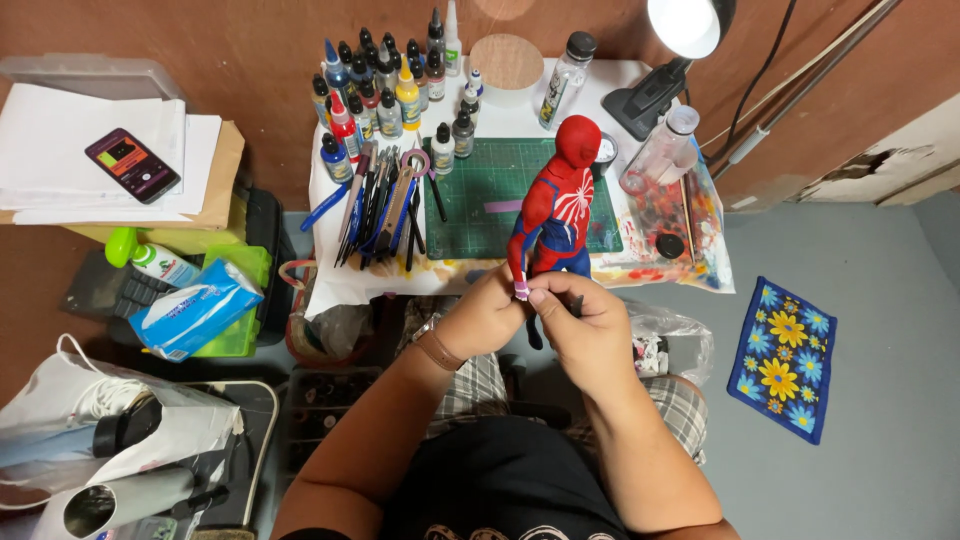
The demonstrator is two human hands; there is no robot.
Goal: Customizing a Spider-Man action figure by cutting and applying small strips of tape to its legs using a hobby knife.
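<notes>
A red and blue action figure stands upright in front of me, above my lap and at the near edge of a small white table. My left hand pinches the figure's lower arm, where a small pink piece sits at the wrist. My right hand wraps around the figure's legs and also holds a thin dark tool. A watch with a brown strap is on my left wrist.
A green cutting mat, several paint bottles, a row of brushes and tools, a desk lamp and a paint palette are on the table. A phone lies on papers at left. A tissue pack and a flowered cloth lie nearby.
</notes>
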